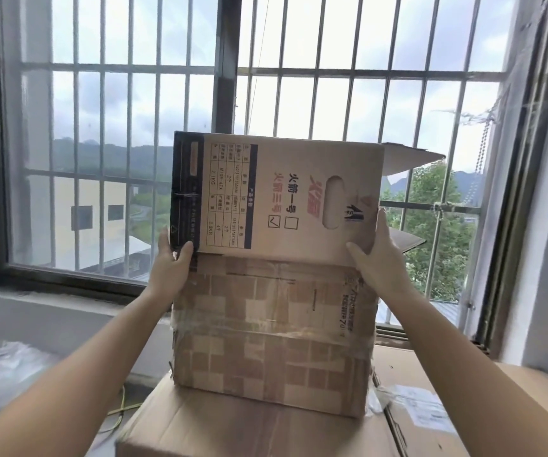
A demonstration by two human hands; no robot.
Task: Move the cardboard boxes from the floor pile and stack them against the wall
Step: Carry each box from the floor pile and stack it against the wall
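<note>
A printed cardboard box (299,179) with a black side band and an oval handle hole sits on top of a tape-wrapped box (272,331), which stands on a wide flat box (233,430). My left hand (172,265) grips the printed box at its lower left corner, thumb on the front face. My right hand (376,255) holds its lower right edge, fingers up along the side. An open flap (411,158) sticks out to the right of the top box.
The stack stands in front of a barred window (266,70) above a grey sill (52,301). More flat boxes (447,407) lie at the right. Crumpled plastic (5,367) and a yellow cable (121,407) lie at the lower left.
</note>
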